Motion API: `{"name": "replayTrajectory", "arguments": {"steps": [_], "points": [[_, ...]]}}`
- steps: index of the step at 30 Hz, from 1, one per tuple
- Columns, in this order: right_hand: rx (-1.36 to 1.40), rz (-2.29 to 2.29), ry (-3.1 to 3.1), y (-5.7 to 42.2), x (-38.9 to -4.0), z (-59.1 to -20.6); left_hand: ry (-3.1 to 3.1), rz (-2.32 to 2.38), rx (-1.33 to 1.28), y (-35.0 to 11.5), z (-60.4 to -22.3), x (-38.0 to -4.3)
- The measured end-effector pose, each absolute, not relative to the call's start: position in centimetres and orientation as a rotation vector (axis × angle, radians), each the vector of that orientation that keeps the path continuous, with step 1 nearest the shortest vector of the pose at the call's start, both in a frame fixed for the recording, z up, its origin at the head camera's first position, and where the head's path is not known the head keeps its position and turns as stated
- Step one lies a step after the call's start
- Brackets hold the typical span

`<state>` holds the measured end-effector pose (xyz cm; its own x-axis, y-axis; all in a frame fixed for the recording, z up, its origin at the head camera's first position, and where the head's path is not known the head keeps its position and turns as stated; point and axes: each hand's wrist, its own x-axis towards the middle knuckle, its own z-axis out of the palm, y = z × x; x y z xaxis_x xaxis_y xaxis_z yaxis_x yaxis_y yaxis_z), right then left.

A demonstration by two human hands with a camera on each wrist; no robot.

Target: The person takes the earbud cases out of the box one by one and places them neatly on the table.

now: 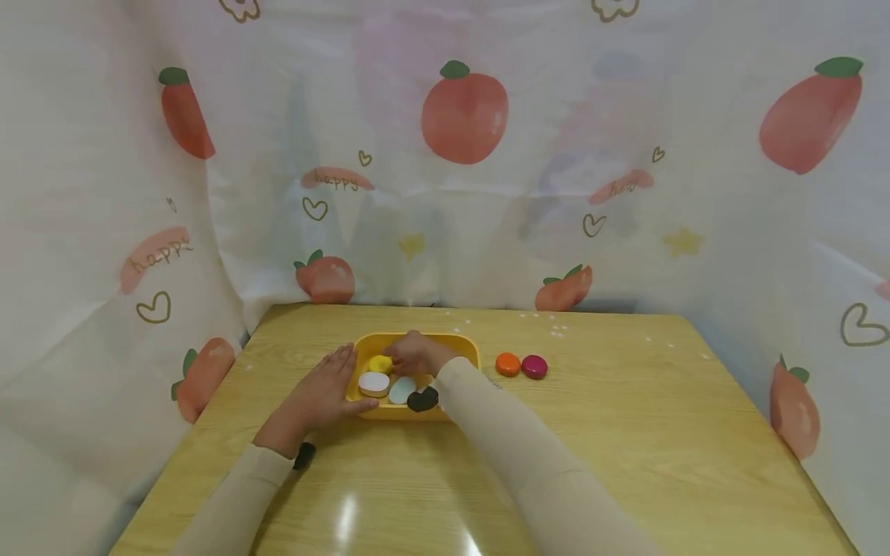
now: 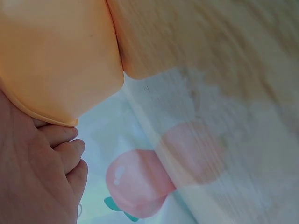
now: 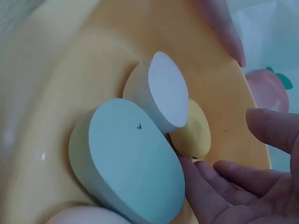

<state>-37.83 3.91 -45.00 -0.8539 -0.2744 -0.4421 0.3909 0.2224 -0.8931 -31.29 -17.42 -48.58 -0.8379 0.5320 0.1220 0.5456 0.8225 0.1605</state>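
Note:
A yellow plastic bin (image 1: 462, 340) stands on the table with several toy pieces inside. My left hand (image 1: 323, 395) rests along its left side, fingers straight at the rim and thumb over the front edge. Inside the bin is my right hand (image 1: 419, 353), fingers loosely extended and thumb apart. Its fingertips reach down beside a small rounded yellow piece (image 3: 194, 130) and a pale green half-egg-shaped block (image 3: 135, 158). A white oval-faced block (image 3: 168, 91) leans between these two. Part of another pale rounded piece (image 3: 88, 216) shows at the bottom of the right wrist view.
Right of the bin, an orange round piece (image 1: 508, 364) and a magenta round piece (image 1: 535, 367) lie side by side on the wooden table (image 1: 626, 463). A white fruit-printed curtain (image 1: 466, 224) hangs behind the table and along both sides.

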Motion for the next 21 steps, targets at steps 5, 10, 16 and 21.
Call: {"name": "replayTrajectory", "arguments": {"steps": [5, 10, 16, 21], "points": [[0.097, -1.672, 1.973, 3.4, -38.0, -45.4, -2.916, -0.280, -0.864, -17.4, -48.7, -31.4], [0.077, -1.680, 1.969, 3.4, -38.2, -45.3, -2.915, -0.264, -0.869, -17.1, -48.5, -31.9], [0.011, -1.692, 1.960, 2.7, -37.8, -45.7, -2.946, -0.268, -0.843, -17.1, -48.5, -31.6], [0.020, -1.711, 1.990, 1.9, -37.6, -46.0, -2.944, -0.251, -0.840, -17.3, -48.8, -31.4]]}}
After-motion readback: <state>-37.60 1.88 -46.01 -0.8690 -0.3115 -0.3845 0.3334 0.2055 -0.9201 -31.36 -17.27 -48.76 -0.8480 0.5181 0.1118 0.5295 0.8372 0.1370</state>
